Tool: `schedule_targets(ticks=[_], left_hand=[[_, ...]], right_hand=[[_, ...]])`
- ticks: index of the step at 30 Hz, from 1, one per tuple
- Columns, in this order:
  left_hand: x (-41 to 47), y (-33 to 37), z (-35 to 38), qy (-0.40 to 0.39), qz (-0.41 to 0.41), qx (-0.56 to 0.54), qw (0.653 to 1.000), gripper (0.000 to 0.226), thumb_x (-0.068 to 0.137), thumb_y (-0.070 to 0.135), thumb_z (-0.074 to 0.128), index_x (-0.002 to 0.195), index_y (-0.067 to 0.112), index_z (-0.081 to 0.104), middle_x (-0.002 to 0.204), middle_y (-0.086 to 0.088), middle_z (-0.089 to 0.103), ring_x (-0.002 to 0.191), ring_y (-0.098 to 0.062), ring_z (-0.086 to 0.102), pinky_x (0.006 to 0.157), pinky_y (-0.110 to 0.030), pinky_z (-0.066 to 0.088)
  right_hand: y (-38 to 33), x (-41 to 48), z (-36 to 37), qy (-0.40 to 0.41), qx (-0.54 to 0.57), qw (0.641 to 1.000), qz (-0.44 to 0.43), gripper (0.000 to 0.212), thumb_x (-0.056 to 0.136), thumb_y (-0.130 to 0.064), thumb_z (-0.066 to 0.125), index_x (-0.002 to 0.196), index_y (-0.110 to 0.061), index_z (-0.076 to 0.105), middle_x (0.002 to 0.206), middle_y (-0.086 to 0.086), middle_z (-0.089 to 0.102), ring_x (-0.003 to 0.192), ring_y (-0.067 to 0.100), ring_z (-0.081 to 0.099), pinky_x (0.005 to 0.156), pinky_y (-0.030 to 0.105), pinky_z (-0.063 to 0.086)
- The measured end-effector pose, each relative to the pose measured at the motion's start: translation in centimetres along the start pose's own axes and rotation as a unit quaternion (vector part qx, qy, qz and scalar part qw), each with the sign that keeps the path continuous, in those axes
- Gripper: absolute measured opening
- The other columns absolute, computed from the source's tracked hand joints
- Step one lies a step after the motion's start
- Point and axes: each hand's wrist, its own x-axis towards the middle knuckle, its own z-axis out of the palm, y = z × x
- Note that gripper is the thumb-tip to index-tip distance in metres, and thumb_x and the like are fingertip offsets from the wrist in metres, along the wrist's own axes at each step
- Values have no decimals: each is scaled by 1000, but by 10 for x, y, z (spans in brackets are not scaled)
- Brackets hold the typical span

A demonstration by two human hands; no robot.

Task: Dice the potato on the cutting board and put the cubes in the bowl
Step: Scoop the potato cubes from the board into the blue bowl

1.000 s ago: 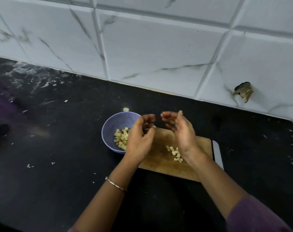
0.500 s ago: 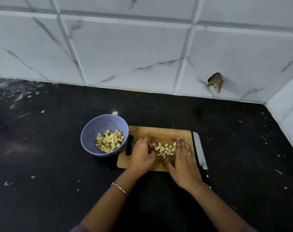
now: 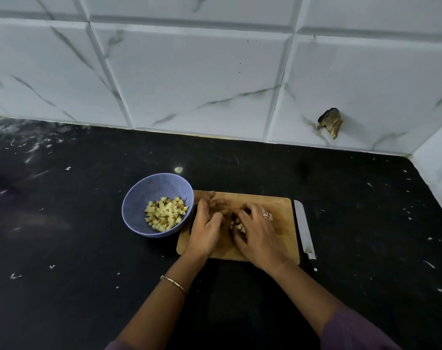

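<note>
Both hands are down on the cutting board [image 3: 278, 207], which lies on the black counter [image 3: 76, 248] just right of the purple bowl [image 3: 135, 218], the two touching or very nearly so. The left hand [image 3: 206, 229] stands on its edge at the board's left side. Its fingers reach forward and are blurred, but they look roughly straight and nothing shows in its grasp. The right hand [image 3: 261, 237] comes in from the other side with its fingers curled down over a small heap of loose cubes [image 3: 239, 227]. A few pale pieces peek out under the fingertips, in the gap between the two hands, and that hand is gathering them in its grip. There is a ring [image 3: 266, 214] on the right hand, a thin bracelet [image 3: 173, 284] on the left wrist, and a purple sleeve [image 3: 353, 332] low at the right.

The bowl holds a good pile of diced potato [image 3: 165, 215], pale yellow, lying toward its right side. The knife [image 3: 304, 229] rests flat on the counter just beside the board's right edge, untouched, lying lengthwise along that edge. White specks dot the counter, and marbled wall tiles [image 3: 189, 79] rise behind it, one with a broken hole [image 3: 329, 122] at the right
</note>
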Motion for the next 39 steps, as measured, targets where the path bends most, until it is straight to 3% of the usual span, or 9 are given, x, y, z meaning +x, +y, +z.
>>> schedule_targets(ticks=[3, 9, 14, 17, 21, 24, 29, 35, 39], left_hand=[[1, 0, -1, 0, 8, 10, 1000, 49, 96, -2, 43, 138, 23, 43, 126, -2, 59, 117, -15, 59, 102, -36, 49], [-1, -9, 1, 5, 16, 57, 998, 42, 93, -4, 49, 125, 23, 52, 117, 2, 64, 111, -14, 62, 100, -31, 50], [0, -12, 3, 9, 25, 76, 997, 38, 92, 0, 51, 121, 25, 55, 113, 4, 65, 107, -10, 63, 101, -36, 50], [1, -12, 4, 13, 17, 76, 997, 38, 93, 1, 50, 123, 24, 55, 113, 3, 65, 107, -9, 63, 102, -38, 49], [2, -14, 6, 16, 13, 75, 997, 38, 93, 2, 51, 126, 21, 56, 114, 2, 65, 108, -11, 63, 102, -41, 49], [3, -14, 6, 18, 9, 78, 997, 38, 93, 3, 51, 126, 20, 55, 114, 3, 65, 108, -11, 63, 102, -41, 50], [4, -11, 8, 22, 6, 72, 997, 37, 93, 1, 50, 122, 22, 56, 112, 2, 66, 106, -12, 64, 101, -41, 49], [4, -8, 9, 23, -1, 68, 997, 35, 93, 1, 50, 114, 28, 57, 109, 2, 66, 107, -12, 63, 102, -41, 49], [5, -6, 9, 24, -6, 64, 998, 36, 93, 1, 50, 109, 32, 56, 109, 2, 66, 107, -12, 62, 102, -42, 49]], right_hand=[[0, 5, 1, 14, 3, 1000, -11, 30, 92, -31, 63, 121, -23, 60, 132, 1, 48, 122, 14, 42, 100, 26, 41], [19, 7, -6, 25, -35, 998, -34, 27, 82, -33, 68, 103, -18, 62, 111, 1, 54, 103, 18, 51, 86, 35, 51], [36, 2, -14, -16, -95, 993, -70, 57, 90, -64, 42, 128, -26, 60, 134, 7, 49, 123, 24, 47, 99, 47, 44], [40, 0, -12, -47, -123, 988, -75, 66, 92, -73, 31, 135, -30, 55, 138, 9, 47, 124, 26, 45, 98, 50, 42], [36, 11, -11, -26, -134, 986, -98, 50, 97, -59, 33, 127, -28, 59, 120, 6, 54, 104, 23, 53, 84, 40, 48], [36, 21, -11, -20, -132, 983, -129, 29, 100, -48, 42, 111, -26, 58, 107, 1, 54, 91, 15, 49, 74, 28, 41], [36, 32, -8, 3, -133, 978, -163, 17, 100, -36, 48, 92, -23, 56, 92, -2, 56, 72, 12, 49, 59, 27, 43], [34, 34, -11, -8, -135, 980, -145, 13, 89, -34, 62, 85, -22, 60, 84, -3, 60, 69, 13, 54, 55, 25, 39], [34, 34, -13, -29, -141, 978, -153, 16, 90, -36, 59, 100, -23, 59, 96, -2, 61, 77, 14, 57, 59, 26, 44]])
